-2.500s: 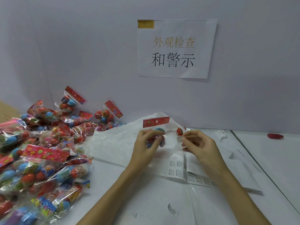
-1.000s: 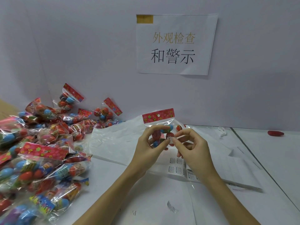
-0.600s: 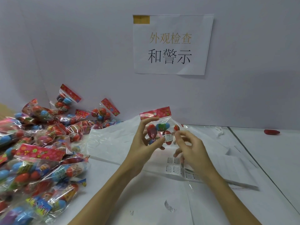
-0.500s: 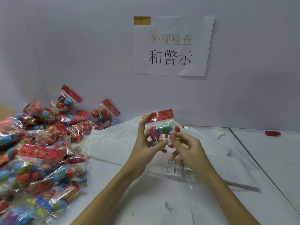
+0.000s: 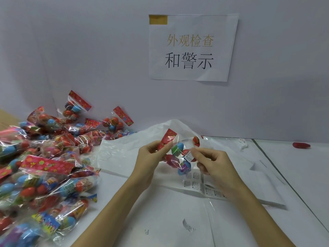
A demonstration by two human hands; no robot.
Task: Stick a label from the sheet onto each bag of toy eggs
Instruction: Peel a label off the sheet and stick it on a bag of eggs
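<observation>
The counter is white and runs to a pale wall, where one paper sign is taped up. On its left side lies the biggest thing here, a heap of bags of toy eggs in clear film with red card tops; they overlap too much for a sure count, though well over a dozen show.

Nearer the middle one crumpled white plastic sheet is spread out. On it, just below the hands, lies one label sheet, with roughly half a dozen printed labels in sight and the rest hidden by the right wrist.

One bag is held up above the counter between the two hands. Its long axis tilts, with the red top up and to the left and the eggs hanging down to the right. The left hand pinches it at the red top with curled fingers. The right hand is curled too, its fingertips on one small white label that lies on the film at the bag's middle; whether it is fully stuck down I cannot tell.

The label sits just left of the right hand, so that hand is the nearer one to press it flat.

One small red object lies far off at the right.
</observation>
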